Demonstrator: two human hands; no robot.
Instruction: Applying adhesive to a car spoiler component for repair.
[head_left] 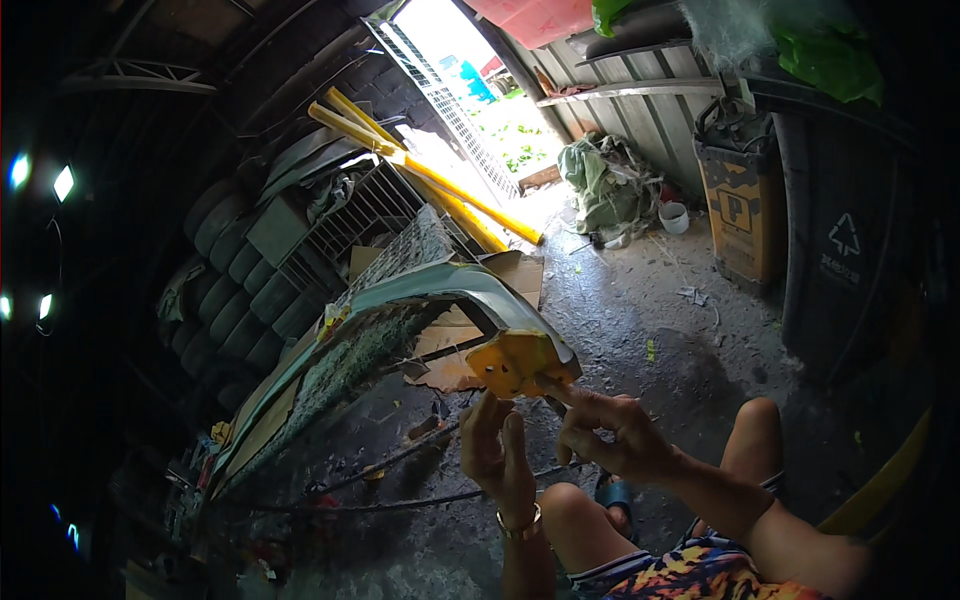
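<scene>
A long, curved, pale grey-green panel, perhaps a vehicle body part, stretches from the far left toward me. At its near end is an orange-yellow plate with small dark holes. My left hand is raised just under this plate, fingertips at its lower edge and thumb apart. A bracelet circles that wrist. From the right, my right hand reaches the plate's lower right corner, index finger extended against it and the other fingers curled. Something slim and greyish shows below that index finger; its kind is unclear.
Flattened cardboard lies beneath the panel. Yellow poles lean near the bright doorway. Stacked tires stand at left. A cloth heap, a white bucket and bins line the right wall. A dark hose crosses the floor.
</scene>
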